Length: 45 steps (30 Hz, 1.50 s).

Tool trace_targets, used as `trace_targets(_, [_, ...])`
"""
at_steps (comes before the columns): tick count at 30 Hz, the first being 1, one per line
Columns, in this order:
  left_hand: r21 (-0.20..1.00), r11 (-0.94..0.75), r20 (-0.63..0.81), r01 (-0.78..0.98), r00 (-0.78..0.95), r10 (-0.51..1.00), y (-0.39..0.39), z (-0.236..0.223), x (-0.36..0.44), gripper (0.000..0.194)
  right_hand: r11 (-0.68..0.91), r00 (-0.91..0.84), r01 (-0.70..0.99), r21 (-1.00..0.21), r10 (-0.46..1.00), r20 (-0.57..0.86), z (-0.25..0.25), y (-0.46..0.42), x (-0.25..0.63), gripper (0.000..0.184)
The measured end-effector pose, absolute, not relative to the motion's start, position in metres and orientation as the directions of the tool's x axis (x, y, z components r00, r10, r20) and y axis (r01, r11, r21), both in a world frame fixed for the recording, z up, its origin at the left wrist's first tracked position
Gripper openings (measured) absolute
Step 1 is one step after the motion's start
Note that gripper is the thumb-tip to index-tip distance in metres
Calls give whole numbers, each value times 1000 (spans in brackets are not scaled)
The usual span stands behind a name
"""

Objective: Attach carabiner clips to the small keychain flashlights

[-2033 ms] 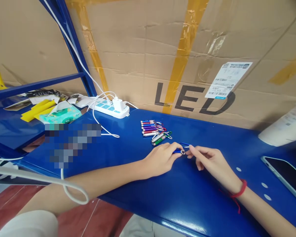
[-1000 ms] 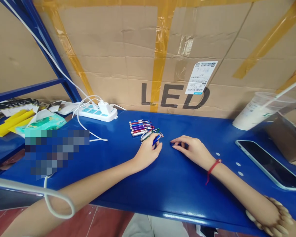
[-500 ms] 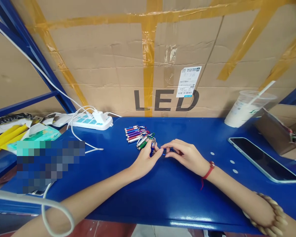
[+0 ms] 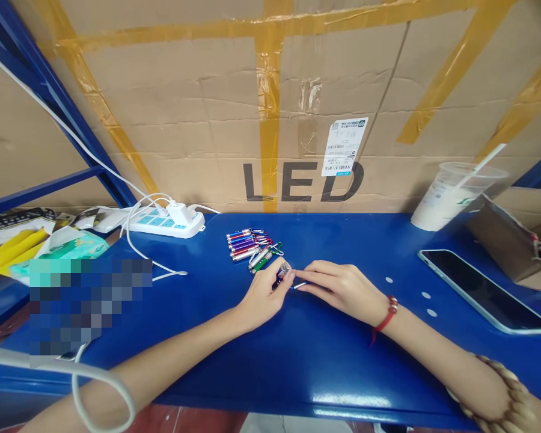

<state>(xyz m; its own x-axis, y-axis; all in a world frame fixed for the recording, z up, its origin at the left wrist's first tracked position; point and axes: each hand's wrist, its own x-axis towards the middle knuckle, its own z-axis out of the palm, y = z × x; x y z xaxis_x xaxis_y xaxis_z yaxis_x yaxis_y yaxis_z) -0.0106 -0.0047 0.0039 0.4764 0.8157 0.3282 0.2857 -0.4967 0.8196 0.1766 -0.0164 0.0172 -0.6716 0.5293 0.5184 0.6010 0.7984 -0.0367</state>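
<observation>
Head view: small metal tube with a silver-coloured end [image 4: 284,270] sits in the left hand [image 4: 261,300], just above the table and near its middle; thumb and fingers clamped on it, most of the barrel hidden. Right hand [image 4: 349,288] close alongside, index fingertip at the tip of the left thumb; beside the right fingertips a slim, shiny blue-and-silver piece [image 4: 299,286]. Cannot tell if the right fingers pinch it, nor if it joins the tube. Just beyond the left hand, a silver metal tube [image 4: 258,258] and a green metal tube [image 4: 261,263] lie side by side; next to them a tight row of small blue, purple, red and silver metal tubes [image 4: 242,245], coloured clips at their far ends. Red cord bracelet [image 4: 391,308] on right wrist, pale chunky bead bracelet [image 4: 518,397] further up that arm. All over a glossy blue tabletop [image 4: 252,361]. To the right: dark-screened phone in a pale case [image 4: 484,290], lying flat; behind it, clear plastic cup with pale contents [image 4: 442,201], white straw leaning out. To the left: white power strip with blue sockets [image 4: 187,230], white plug in; teal patterned packet [image 4: 88,243] and yellow pieces [image 4: 18,255] farther off. Behind everything, large brown cardboard box lettered LED [image 4: 207,120], banded with amber tape
</observation>
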Motion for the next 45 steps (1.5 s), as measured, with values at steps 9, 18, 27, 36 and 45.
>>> trace_targets(9, [775, -528, 295, 347, 540, 788, -5, 4, -12, 17, 795, -749, 598, 102, 510, 422, 15, -19, 171, 45])
trace_targets(18, [736, -572, 318, 361, 562, 764, -4, 2, -12, 19, 783, -658, 605, -147, 595, 462, 11, -21, 165, 39])
trace_targets(27, [782, -518, 306, 348, 510, 804, -10, 7, -9, 22, 761, -576, 635, -131, 580, 576, 11, -17, 171, 30])
trace_targets(36, [719, -436, 165, 541, 477, 863, -11, 3, -6, 25, 763, -476, 645, -41, 443, 760, 12, -19, 169, 11])
trace_targets(45, [672, -440, 126, 596, 494, 860, -11, 4, -5, 20, 751, -561, 660, 22, 473, 680, 14, -21, 167, 18])
